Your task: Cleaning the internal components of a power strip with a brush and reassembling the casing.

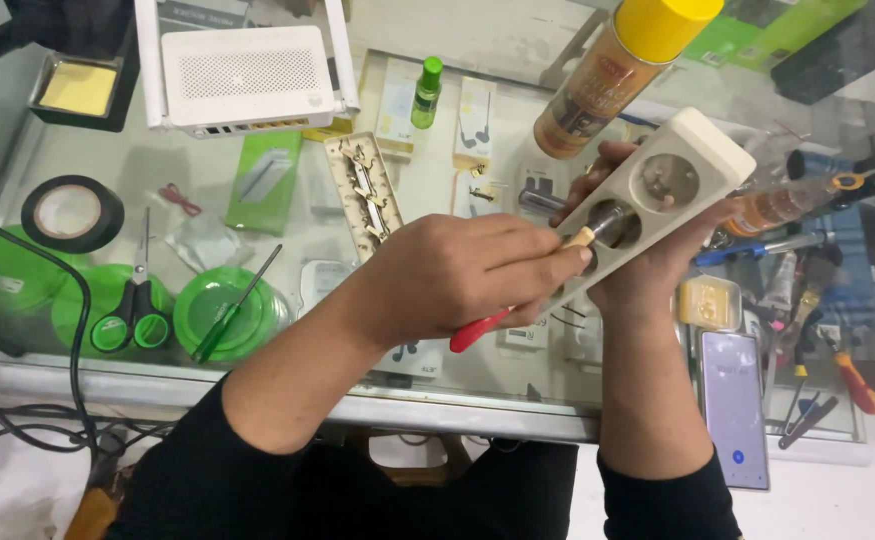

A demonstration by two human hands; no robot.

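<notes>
Gripping a small brush (pixel 567 243), my left hand (pixel 457 275) is closed around its red handle, which juts out below the palm toward 7 o'clock; the bristle end rests in the middle socket of a cream power strip (pixel 672 175). My right hand (pixel 647 265) is wrapped under and behind that strip, fingers showing at its far edge, holding it tilted above the glass counter (pixel 437 200) with its rounded end toward 1 o'clock. The strip sits at 3 o'clock from my left hand, touching the brush tip.

Beyond the hands, at 12 o'clock, an aerosol can (pixel 622 70) with a yellow cap lies tilted, just beside the strip's upper end. At 11 o'clock a small green bottle (pixel 425 92) stands, and further at 10 o'clock a white router (pixel 247 75). A beige plate with metal contacts (pixel 365 192) lies flat just above my left wrist. At 9 o'clock green-handled scissors (pixel 137 300) and a green screwdriver (pixel 235 305) rest on green lids; a roll of black tape (pixel 72 212) lies beyond them. At 4 o'clock a phone (pixel 733 408) lies face up, with assorted tools (pixel 817 395) beside it.
</notes>
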